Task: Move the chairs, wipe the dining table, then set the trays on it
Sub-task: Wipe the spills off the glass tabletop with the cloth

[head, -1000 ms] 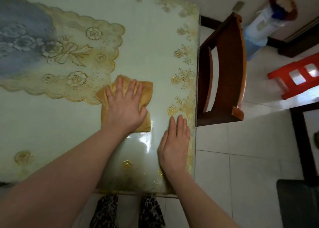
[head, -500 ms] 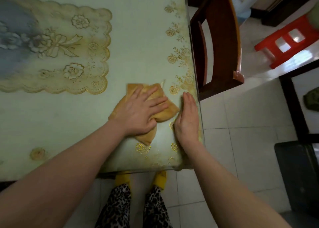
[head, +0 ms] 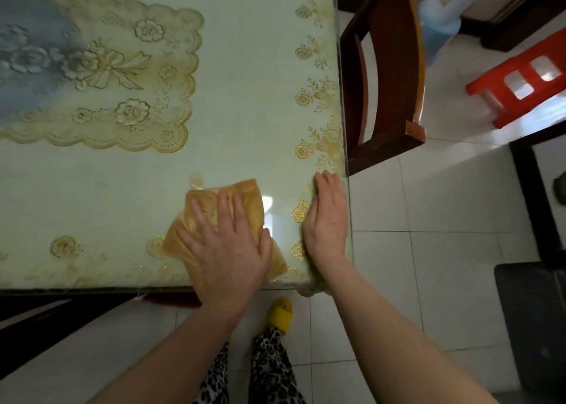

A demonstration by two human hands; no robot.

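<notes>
The dining table [head: 245, 76] has a pale green glossy cover with gold flower borders and a lace-pattern mat. A folded yellow-orange cloth [head: 245, 198] lies near the table's front right corner. My left hand [head: 226, 247] presses flat on the cloth, fingers spread, with the palm reaching the front edge. My right hand [head: 329, 217] rests flat on the table beside its right edge, fingers together, holding nothing. A dark wooden chair [head: 386, 66] stands close against the table's right side. No trays are in view.
A red plastic stool [head: 520, 79] stands on the tiled floor at the right, with a blue-white water bottle [head: 441, 14] behind the chair. A black object [head: 533, 321] sits at the lower right. My legs and a yellow slipper [head: 280, 311] are below the table's front edge.
My left hand has dragged the cloth back toward the front edge and slightly left. My right hand stays flat beside the right edge.
</notes>
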